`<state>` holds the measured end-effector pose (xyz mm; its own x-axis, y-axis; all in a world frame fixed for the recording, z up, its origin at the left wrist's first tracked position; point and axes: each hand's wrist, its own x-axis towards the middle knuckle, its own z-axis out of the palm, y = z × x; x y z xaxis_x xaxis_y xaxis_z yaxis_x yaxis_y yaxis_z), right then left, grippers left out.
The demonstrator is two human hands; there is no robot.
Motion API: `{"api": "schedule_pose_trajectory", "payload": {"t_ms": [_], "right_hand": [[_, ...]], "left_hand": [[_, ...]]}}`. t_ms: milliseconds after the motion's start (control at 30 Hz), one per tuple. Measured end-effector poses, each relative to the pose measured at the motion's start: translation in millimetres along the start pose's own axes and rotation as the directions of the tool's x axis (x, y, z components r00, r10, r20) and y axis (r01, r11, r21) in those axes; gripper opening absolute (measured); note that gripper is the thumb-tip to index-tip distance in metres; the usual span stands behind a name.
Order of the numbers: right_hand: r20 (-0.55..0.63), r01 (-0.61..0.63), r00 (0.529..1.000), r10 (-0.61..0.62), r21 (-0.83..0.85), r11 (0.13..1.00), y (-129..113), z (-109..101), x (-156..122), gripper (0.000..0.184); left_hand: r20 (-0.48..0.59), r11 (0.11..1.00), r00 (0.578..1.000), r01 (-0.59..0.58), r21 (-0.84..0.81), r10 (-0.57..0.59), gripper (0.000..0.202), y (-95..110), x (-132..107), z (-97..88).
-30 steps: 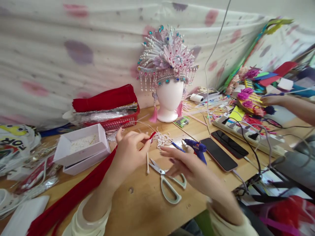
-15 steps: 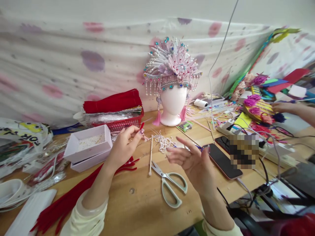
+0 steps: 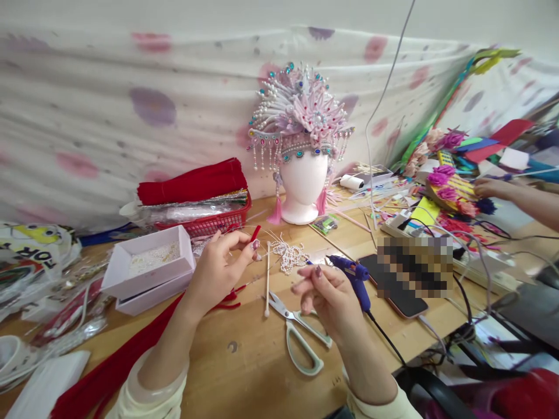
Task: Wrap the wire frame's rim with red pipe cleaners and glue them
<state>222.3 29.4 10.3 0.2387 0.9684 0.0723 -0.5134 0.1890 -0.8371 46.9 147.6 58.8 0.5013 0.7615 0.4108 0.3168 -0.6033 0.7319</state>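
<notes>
My left hand is raised over the wooden table, thumb and fingers pinched on the tip of a red pipe cleaner; more red pipe cleaners trail under my wrist. My right hand is curled with fingertips pressed together; what it pinches is too thin to make out. Between the hands lie a pearl bead piece and a white stick. Scissors lie below my right hand. A blue glue gun stands just behind it.
A white box of beads and a red basket sit at the left. A foam head with a pink beaded headdress stands at the back. A phone, cables and craft materials crowd the right, where another person's hand works.
My right hand has gone from spread fingers to a closed pinch and dropped lower, uncovering the glue gun. My left hand keeps its pinch on the red pipe cleaner.
</notes>
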Motion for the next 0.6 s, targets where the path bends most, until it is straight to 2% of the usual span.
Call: {"api": "schedule_pose_trajectory", "payload": {"t_ms": [67,133,167,233,267,333,433,533,600], "right_hand": [[-0.056,0.121,0.989,-0.136,-0.221,0.968,2,2,-1,0.043],[-0.071,0.236,0.953,-0.294,-0.434,0.87,1,7,0,0.06],[-0.05,0.289,0.927,-0.371,-0.533,0.795,0,10,1,0.057],[0.041,0.368,0.875,-0.483,-0.705,0.606,-1,15,5,0.028],[0.111,0.394,0.861,-0.496,-0.763,0.512,-1,16,7,0.023],[0.223,0.429,0.854,-0.469,-0.812,0.396,3,16,12,0.037],[0.226,0.419,0.861,-0.455,-0.824,0.383,12,13,17,0.025],[0.149,0.378,0.873,-0.464,-0.809,0.45,17,14,17,0.021],[0.142,0.358,0.897,-0.419,-0.789,0.499,17,17,18,0.019]], "left_hand": [[-0.05,0.998,0.999,0.011,-0.064,-0.014,0.019,-2,0,1.2],[-0.101,0.996,0.995,-0.011,-0.091,0.002,0.018,-3,-1,4.8],[-0.122,0.995,0.992,-0.028,-0.092,0.017,0.017,-3,-1,7.4],[-0.144,0.994,0.989,-0.052,-0.092,0.039,0.014,-3,-3,12.9],[-0.149,0.993,0.988,-0.056,-0.099,0.041,0.013,-2,-3,15.5],[-0.152,0.991,0.988,-0.056,-0.124,0.037,0.011,0,-4,18.9],[-0.147,0.983,0.989,-0.049,-0.178,0.023,0.007,5,-5,17.8],[-0.149,0.963,0.988,0.007,-0.269,-0.049,0.009,10,-6,9.2],[-0.142,0.944,0.981,0.078,-0.32,-0.129,0.012,11,-6,2.2]]}}
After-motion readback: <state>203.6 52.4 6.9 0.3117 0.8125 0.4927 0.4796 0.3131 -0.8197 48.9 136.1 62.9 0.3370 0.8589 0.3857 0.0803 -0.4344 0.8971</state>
